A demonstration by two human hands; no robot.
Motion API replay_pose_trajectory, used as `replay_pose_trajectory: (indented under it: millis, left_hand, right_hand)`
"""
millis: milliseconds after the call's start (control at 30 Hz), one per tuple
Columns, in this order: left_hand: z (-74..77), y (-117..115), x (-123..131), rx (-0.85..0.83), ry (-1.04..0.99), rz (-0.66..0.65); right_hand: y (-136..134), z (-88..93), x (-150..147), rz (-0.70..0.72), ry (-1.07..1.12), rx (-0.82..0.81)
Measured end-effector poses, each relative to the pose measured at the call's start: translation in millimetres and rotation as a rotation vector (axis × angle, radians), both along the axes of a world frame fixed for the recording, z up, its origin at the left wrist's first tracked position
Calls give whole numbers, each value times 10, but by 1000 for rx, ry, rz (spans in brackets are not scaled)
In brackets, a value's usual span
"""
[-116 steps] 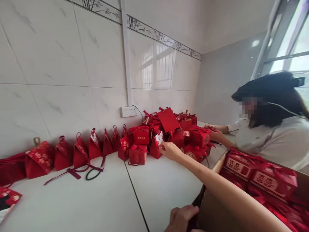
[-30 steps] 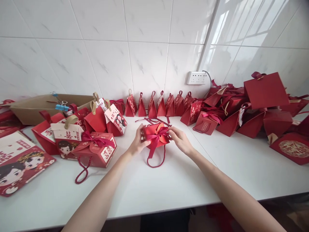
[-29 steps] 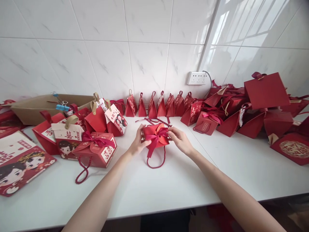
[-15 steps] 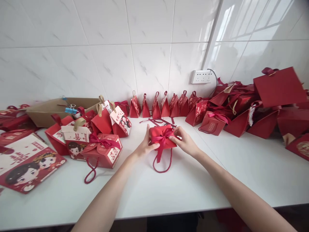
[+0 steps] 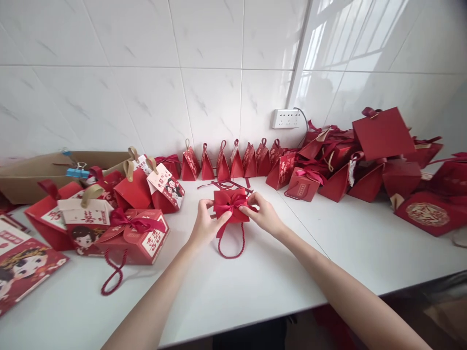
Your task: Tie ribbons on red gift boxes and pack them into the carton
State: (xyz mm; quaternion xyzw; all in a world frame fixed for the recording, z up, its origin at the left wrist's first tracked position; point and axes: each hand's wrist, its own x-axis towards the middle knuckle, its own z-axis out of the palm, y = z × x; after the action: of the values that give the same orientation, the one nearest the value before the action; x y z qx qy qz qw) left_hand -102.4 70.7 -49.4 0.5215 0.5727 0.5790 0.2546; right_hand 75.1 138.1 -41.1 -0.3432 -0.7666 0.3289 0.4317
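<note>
Bright, cool, diffuse light fills the scene; the glossy tiled wall (image 5: 207,34) carries window glare (image 5: 359,34) at far right (the bars read as slanting stripes). Shadows on the white table (image 5: 277,282) are pale and soft-edged, whereas the space under the near edge (image 5: 423,304) is dark. Fine detail in the central red bow (image 5: 233,206) is soft; wide-angle distortion stretches the left and right margins.

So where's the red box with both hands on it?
In the head view, just below centre, the red box sits between the left hand and the right hand, in front of the row of triangular boxes.
</note>
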Motion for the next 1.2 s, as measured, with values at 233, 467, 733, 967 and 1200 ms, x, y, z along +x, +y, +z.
replay_pose_trajectory:
  millis: [233,467,733,967,1200]
  left_hand:
    - [21,-2,-13,44,104,68]
    - [33,21,-77,148,148,39]
    - [87,26,-138,117,6,74]
    - [140,11,-102,81,-44,84]
    - [152,-1,-100,69,-59,59]
  right_hand:
    - [28,30,51,135,-112,-14]
    - [40,37,60,113,-80,-85]
    - [33,73,91,221,-82,-177]
    - [13,75,121,334,-173,-36]
    - [28,88,114,113,12,-74]
